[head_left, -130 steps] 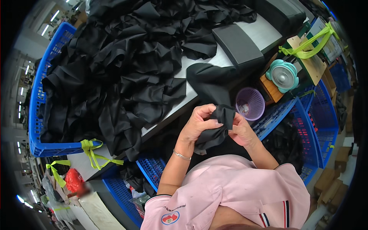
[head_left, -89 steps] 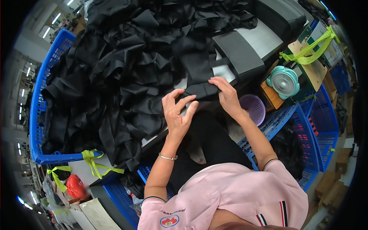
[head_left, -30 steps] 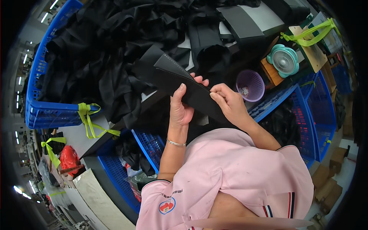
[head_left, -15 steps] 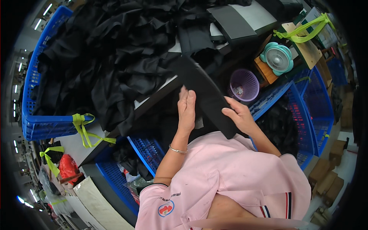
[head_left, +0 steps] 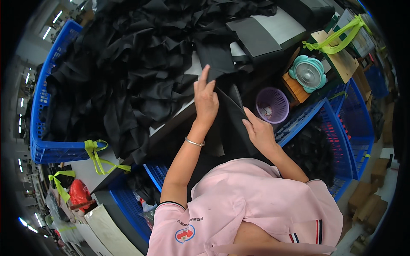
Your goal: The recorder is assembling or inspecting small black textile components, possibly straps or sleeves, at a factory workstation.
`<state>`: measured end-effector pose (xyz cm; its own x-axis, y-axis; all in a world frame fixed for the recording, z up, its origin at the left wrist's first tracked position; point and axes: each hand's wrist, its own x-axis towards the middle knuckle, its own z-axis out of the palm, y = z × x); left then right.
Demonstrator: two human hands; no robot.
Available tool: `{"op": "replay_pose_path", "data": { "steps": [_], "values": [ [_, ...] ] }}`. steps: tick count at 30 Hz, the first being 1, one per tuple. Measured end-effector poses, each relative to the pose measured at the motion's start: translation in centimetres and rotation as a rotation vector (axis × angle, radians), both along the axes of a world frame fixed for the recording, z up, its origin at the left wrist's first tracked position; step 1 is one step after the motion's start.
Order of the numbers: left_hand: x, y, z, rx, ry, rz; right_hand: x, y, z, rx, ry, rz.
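My right hand [head_left: 261,133] pinches a flat black piece [head_left: 237,99] at its near right edge. The piece stands nearly edge-on, and part of it blends into the dark background. My left hand [head_left: 206,101] is raised beside its far left end, fingers apart and one pointing away from me, holding nothing. Just beyond that hand, a smooth black cloth panel [head_left: 215,53] lies on the table. A big heap of crumpled black cloth pieces [head_left: 124,72] spreads to the left.
A blue crate [head_left: 60,147] with a yellow-green tie borders the heap. At the right are a purple basket [head_left: 272,106], a teal fan [head_left: 308,73] on a wooden block and blue crates [head_left: 339,136]. A grey board [head_left: 255,36] lies at the back; another blue crate [head_left: 130,209] stands lower left.
The black piece has turned from showing its broad face to nearly edge-on. My left hand has moved away from me, its fingers spreading; my right hand has shifted slightly nearer to me.
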<state>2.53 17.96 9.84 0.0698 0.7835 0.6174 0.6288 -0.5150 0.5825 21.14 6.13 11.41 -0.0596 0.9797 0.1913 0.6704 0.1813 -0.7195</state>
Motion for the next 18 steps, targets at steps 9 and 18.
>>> {"op": "replay_pose_path", "data": {
  "steps": [9,18],
  "values": [
    [1.1,-6.6,3.6,0.020,0.124,-0.299,-2.8,5.7,-2.5,0.101,-0.200,0.067],
    [-1.5,-11.4,3.0,0.208,-0.088,0.012,-4.6,4.8,-1.4,0.317,0.319,0.052]
  ]
}}
